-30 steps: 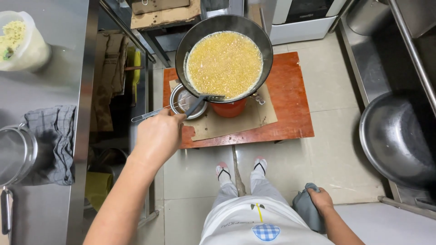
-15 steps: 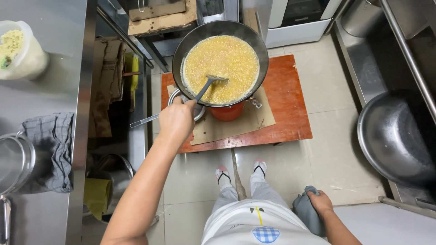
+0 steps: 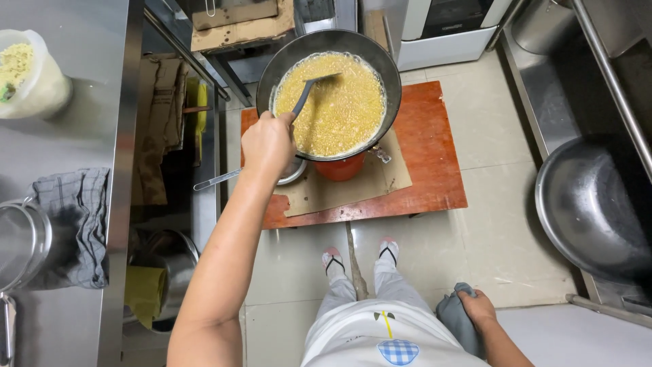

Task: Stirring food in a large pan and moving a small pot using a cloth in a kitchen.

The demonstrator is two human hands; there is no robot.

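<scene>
Wok [image 3: 380,61] of yellow mixture sits on a red stand [image 3: 341,168] over a low wooden board [image 3: 435,163]; left hand [image 3: 268,144] grips the ladle [image 3: 309,92] dipped in it. Right hand [image 3: 479,307] clutches a grey cloth [image 3: 456,323]. Steel desk [image 3: 88,136] and big bowl [image 3: 591,204] flank them.

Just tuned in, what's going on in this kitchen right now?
A person stands over a big dark wok full of bubbling yellow liquid, set on a low red wooden table on the tiled floor. Their left hand grips a long-handled spatula, its blade dipped in the liquid. Their right hand rests low at their side on a grey cloth. A long-handled metal strainer lies on the table beside the wok.
</scene>
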